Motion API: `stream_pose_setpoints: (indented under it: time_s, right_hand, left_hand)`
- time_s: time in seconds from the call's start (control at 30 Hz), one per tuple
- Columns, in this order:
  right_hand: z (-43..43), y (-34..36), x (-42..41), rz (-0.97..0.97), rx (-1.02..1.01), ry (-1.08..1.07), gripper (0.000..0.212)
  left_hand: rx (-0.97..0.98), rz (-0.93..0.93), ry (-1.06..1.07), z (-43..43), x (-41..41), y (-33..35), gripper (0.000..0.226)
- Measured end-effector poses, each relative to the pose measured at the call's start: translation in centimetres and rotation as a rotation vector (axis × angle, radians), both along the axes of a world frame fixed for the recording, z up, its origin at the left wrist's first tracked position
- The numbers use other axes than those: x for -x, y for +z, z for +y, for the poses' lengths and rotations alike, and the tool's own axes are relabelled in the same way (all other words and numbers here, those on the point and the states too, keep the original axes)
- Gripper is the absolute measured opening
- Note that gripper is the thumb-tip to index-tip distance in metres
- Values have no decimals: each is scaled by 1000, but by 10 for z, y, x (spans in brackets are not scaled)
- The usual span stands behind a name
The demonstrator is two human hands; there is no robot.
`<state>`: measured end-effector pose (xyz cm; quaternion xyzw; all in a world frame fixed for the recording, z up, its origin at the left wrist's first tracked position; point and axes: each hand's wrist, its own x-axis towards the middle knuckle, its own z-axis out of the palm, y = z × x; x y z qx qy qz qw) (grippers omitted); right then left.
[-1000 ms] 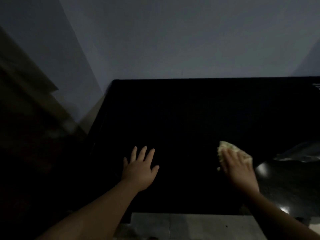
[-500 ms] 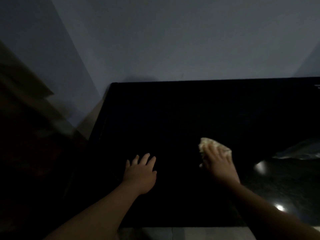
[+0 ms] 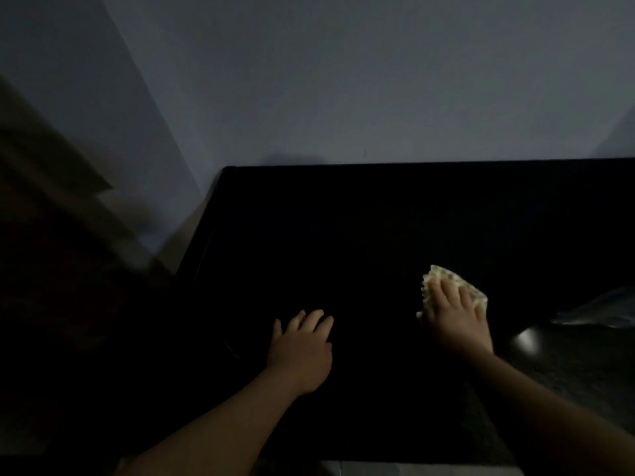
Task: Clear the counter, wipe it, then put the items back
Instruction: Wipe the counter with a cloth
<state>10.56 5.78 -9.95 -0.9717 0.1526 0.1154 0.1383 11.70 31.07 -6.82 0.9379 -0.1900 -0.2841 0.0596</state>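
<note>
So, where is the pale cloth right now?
In the head view the cloth lies on the dark counter, right of centre, pressed flat under the right hand; the left hand rests apart, to its left.

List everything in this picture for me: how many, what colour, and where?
counter: one, black, fills the middle and right
cloth: one, pale yellow, on the counter, right of centre
wall: one, grey-blue, behind the counter
pale shiny thing: one, greyish, right edge; too dim to identify
brown shape: one, blurred, far left
left hand: one, flat on the counter, holding nothing
right hand: one, pressing flat on the cloth
</note>
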Motion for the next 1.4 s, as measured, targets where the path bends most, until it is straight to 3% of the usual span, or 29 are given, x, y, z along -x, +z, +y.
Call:
stream_pose_setpoints:
  time_s: [0.07, 0.17, 0.23, 0.4, 0.53, 0.67, 0.77, 0.83, 0.93, 1.03, 1.13, 1.23, 1.3, 1.4]
  right_hand:
    - [27, 0, 7, -90, 33, 19, 63]
    - [73, -20, 39, -172, 104, 396, 59]
    - [57, -14, 61, -113, 45, 489, 53]
    - [-97, -12, 101, -177, 136, 245, 63]
    - [-164, -14, 129, -17, 136, -70, 61]
    - [-122, -21, 154, -140, 173, 279, 61]
    - [-143, -19, 168, -54, 158, 500, 55]
    - [-197, -29, 170, -105, 207, 411, 62]
    - [-270, -20, 188, -52, 177, 98, 69]
    - [-280, -9, 198, -97, 176, -200, 59]
    - [-221, -24, 202, -242, 162, 72, 54]
    - [-199, -25, 208, -189, 96, 371, 42]
    - [-239, -32, 208, -223, 132, 409, 46]
    - [-320, -30, 218, -155, 237, 182, 64]
  left_hand:
    - [1, -4, 13, -17, 6, -2, 51]
    - [-41, -87, 114, -43, 17, -6, 50]
    - [-46, -145, 190, -61, 27, -6, 49]
    - [43, -253, 185, -117, 68, -6, 50]
    - [37, -217, 157, -170, 96, -10, 53]
    - [-46, -221, 169, -211, 119, -14, 55]
    - [-104, -201, 164, -231, 137, -17, 55]
    - [-118, -190, 142, -239, 147, -18, 58]
    - [-155, -169, 107, -246, 151, -16, 67]
    - [-153, -134, 73, -260, 151, -11, 81]
    - [-132, -64, 13, -276, 151, -10, 96]
    - [-145, -11, -13, -287, 152, -11, 106]
    - [-152, -19, -13, -290, 153, -11, 106]
    - [-156, -79, 4, -293, 156, -10, 103]
